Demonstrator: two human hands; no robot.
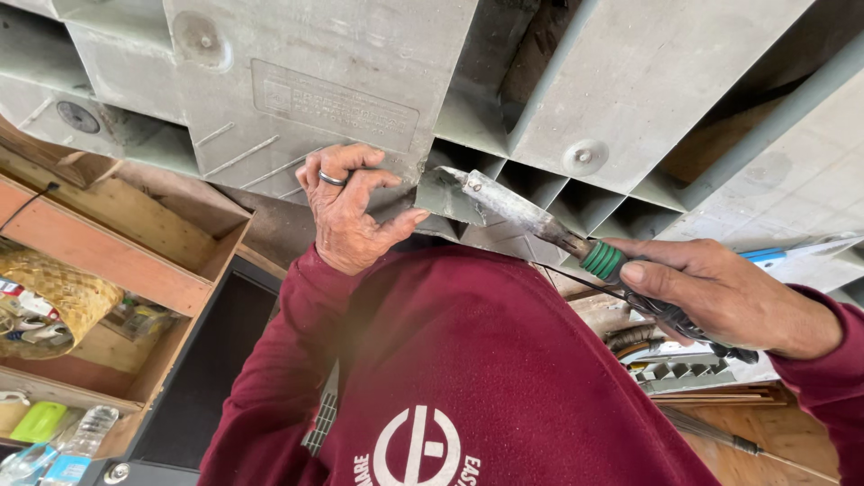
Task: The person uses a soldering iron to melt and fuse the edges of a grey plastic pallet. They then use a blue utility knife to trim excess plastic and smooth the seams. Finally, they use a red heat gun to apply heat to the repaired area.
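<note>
A large grey moulded panel (432, 81) with deep square cells fills the top of the view, its ribbed underside facing the camera. A raised rectangular label plate (335, 105), the same grey, sits near the panel's upper left part, with round bosses beside it and further right.

Below the panel's left edge stands a wooden shelf unit (117, 243). Its open compartment holds a woven straw basket (56, 301) with small packets inside, too small to make out. On the shelf's lower level lie a lime-green case (38, 420) and a clear plastic bottle (88, 432) with a blue label.

The person wears a maroon sweatshirt (468, 378) with a white round emblem on the chest.

The right hand (724, 297) is closed around the dark handle of a trowel (513, 207), whose green collar shows just ahead of the fingers. The blade's flat metal tip lies against the lower edge of the panel, at a cell opening.

The left hand (346, 211), a ring on one finger, pinches the panel's lower edge just beside the trowel tip, thumb under and fingers over.
</note>
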